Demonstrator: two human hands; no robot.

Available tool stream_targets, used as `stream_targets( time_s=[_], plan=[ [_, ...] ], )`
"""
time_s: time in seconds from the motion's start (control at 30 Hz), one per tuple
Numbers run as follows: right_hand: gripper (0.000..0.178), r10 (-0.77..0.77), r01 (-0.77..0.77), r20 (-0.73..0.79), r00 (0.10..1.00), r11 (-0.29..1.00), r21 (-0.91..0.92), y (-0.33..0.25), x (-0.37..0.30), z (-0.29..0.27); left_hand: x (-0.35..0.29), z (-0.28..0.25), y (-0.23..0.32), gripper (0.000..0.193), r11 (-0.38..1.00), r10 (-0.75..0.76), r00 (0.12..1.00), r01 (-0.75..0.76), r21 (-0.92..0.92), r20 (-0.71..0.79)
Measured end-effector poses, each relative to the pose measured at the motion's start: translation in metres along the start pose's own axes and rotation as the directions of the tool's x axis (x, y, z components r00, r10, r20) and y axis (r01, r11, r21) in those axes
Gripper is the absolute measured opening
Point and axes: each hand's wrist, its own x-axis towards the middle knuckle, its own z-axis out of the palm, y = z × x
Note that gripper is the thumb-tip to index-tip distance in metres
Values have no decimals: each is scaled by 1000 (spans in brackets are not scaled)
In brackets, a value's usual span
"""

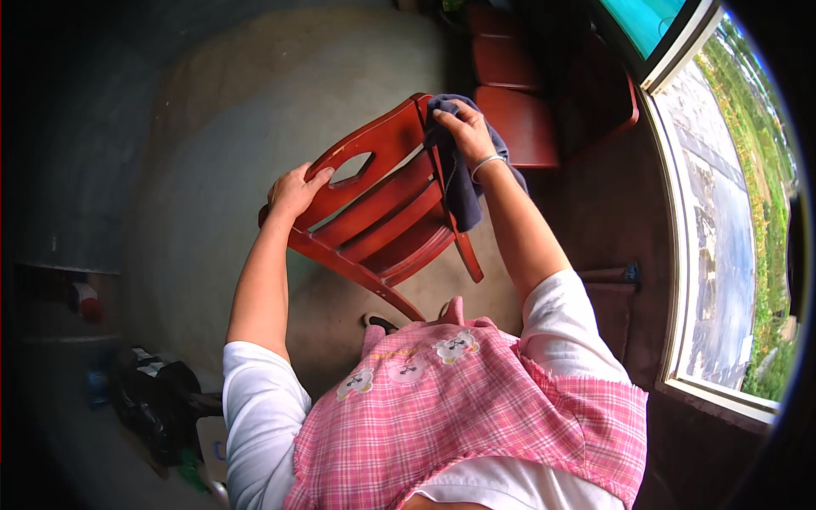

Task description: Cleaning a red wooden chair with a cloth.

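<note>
A reddish-brown wooden chair point(390, 201) with a slatted back and an oval cut-out in its top rail stands tilted in front of me. My left hand point(294, 192) is closed round the left end of the top rail, with the thumb on the near face. At the other end of that rail, my right hand point(463, 129) grips a dark navy cloth point(463, 197) and presses it against the chair's corner. The cloth drapes down over the right upright and hides part of it.
More red chairs point(517, 123) stand in a row at the far right. A window point(671, 255) with a white frame lies along the right side. Black plastic bags point(157, 395) and other items sit on the floor at lower left. My pink checked apron point(408, 408) fills the lower middle.
</note>
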Motion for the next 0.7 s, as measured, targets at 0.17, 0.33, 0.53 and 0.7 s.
stream_targets(
  time_s=[0.17, 0.33, 0.53, 0.7],
  plan=[
    [35, -297, 103, -242, 924, 801, -590, 136, 7, 0, 2, 6, 1, 72, 998, 37, 999, -35, 49, -28],
    [35, 137, -174, -435, 890, 984, -47, 177, 12, 17, 9, 13, 5, 70, 995, 94, 988, -88, 55, -121],
    [21, -439, 436, 37, 898, 873, -217, 52, -43, 124, -1, 12, -12, 70, 997, 48, 996, -44, 66, -72],
    [55, -535, 493, 234, 812, 414, -765, 66, -44, 89, -2, 11, -9, 65, 996, 93, 990, -93, 1, -102]
  ],
)
